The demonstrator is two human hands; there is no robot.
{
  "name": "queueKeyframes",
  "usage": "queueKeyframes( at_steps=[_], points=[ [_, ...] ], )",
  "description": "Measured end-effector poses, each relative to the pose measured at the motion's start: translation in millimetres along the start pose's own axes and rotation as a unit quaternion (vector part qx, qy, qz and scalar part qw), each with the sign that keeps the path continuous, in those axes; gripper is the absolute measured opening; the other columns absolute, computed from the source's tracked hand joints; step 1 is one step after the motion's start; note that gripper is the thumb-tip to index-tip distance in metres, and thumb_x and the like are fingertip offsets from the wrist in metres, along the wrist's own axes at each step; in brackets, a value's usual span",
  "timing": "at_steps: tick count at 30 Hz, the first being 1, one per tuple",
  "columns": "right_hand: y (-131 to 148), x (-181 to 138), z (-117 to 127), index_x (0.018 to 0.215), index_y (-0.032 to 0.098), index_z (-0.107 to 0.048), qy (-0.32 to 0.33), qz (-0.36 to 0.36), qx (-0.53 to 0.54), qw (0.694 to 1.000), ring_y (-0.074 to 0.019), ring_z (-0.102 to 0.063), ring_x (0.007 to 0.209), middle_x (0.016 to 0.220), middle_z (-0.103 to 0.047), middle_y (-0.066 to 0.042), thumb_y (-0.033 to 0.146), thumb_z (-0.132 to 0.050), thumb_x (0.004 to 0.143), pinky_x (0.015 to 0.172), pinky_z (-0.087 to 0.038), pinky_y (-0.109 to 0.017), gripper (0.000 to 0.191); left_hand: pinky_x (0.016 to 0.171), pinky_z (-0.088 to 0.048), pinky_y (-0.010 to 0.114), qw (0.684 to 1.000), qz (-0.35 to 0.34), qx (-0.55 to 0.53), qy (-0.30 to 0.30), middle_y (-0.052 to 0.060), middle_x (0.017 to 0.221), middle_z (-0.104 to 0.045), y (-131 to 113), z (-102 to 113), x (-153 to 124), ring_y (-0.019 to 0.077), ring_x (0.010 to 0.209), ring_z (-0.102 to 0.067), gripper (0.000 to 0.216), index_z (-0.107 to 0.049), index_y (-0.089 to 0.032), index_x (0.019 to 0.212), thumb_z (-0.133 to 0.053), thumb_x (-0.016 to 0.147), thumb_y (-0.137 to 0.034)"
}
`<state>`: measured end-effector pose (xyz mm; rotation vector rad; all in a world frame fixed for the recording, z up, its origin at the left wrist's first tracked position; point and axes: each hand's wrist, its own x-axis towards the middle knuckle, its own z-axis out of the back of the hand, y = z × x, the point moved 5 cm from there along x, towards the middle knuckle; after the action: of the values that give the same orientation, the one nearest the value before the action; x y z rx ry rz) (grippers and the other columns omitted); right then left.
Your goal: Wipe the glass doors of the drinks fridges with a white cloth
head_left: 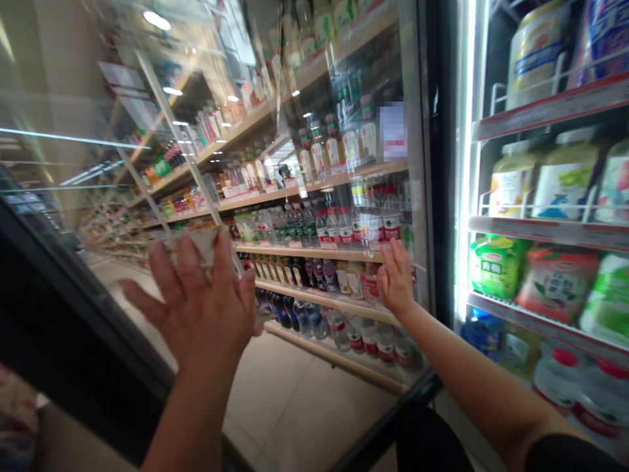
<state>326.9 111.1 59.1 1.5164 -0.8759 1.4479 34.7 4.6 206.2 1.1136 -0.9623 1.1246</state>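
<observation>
1. My left hand (199,314) is up in front of the glass door (295,269), back toward me, fingers spread wide, thumb toward the right. A greyish-beige patch (202,246) shows behind its fingers; I cannot tell whether that is a cloth or a reflection.
2. My left forearm (189,413) rises steeply from below, beside the door's dark left edge (93,347).
3. My right hand (397,278) is by the door's right edge, fingers pointing up, loosely open and grasping nothing I can see. Blur hides whether the fingertips touch the glass.
4. My right forearm (476,373) slants up and leftward from the lower right corner, above the door's bottom rail (393,419).
5. The door stands open; bottle-lined wooden shelves (319,252) show in its pane.
6. Beyond its right edge, lit cooler shelves (550,228) carry bottles (514,180) and pouches (559,282).
</observation>
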Motion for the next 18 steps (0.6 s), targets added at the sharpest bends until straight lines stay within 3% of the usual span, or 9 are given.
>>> queueKeyframes(
  at_steps=[4, 9, 13, 18],
  points=[
    [1.4, 0.7, 1.1, 0.161, 0.027, -0.017, -0.002, -0.002, 0.008, 1.000, -0.0262, -0.023, 0.155, 0.164, -0.030, -0.012, 0.019, -0.038, 0.100, 0.122, -0.030, -0.057, 0.066, 0.116, -0.011, 0.077, 0.999, 0.044, 0.019, -0.011, 0.016, 0.166, -0.023, 19.8, 7.7, -18.3, 0.0437, 0.152, -0.017, 0.067, -0.032, -0.025, 0.157, -0.056, 0.097, -0.045],
    [-0.5, -1.6, -0.8, 0.162, 0.028, -0.015, 0.003, -0.007, 0.007, 1.000, -0.0266, -0.023, 0.155, 0.167, -0.025, -0.011, 0.019, -0.038, 0.100, 0.123, -0.029, -0.057, 0.067, 0.117, -0.009, 0.076, 0.997, 0.076, 0.019, 0.001, 0.019, 0.167, -0.014, 17.2, -2.9, -50.1, 0.0480, 0.152, -0.011, 0.072, -0.028, -0.022, 0.159, -0.058, 0.095, -0.041],
    [-2.2, -3.1, -1.0, 0.162, 0.025, -0.011, -0.015, -0.008, 0.013, 1.000, -0.0267, -0.021, 0.156, 0.169, -0.016, -0.012, 0.021, -0.040, 0.099, 0.122, -0.032, -0.056, 0.069, 0.118, -0.007, 0.075, 0.997, 0.073, -0.001, 0.013, 0.020, 0.167, -0.012, -12.2, -19.2, -59.6, 0.0478, 0.153, -0.005, 0.072, -0.029, -0.023, 0.159, -0.057, 0.095, -0.041],
    [-1.6, -0.5, 2.5, 0.162, 0.023, -0.009, -0.033, -0.015, 0.032, 0.999, -0.0268, -0.023, 0.155, 0.168, -0.020, -0.014, 0.023, -0.040, 0.099, 0.121, -0.034, -0.056, 0.070, 0.122, -0.010, 0.068, 0.997, -0.023, -0.045, 0.055, 0.015, 0.166, -0.021, -81.4, -44.3, -63.2, 0.0405, 0.155, -0.004, 0.069, -0.035, -0.026, 0.156, -0.060, 0.094, -0.043]
  ],
)
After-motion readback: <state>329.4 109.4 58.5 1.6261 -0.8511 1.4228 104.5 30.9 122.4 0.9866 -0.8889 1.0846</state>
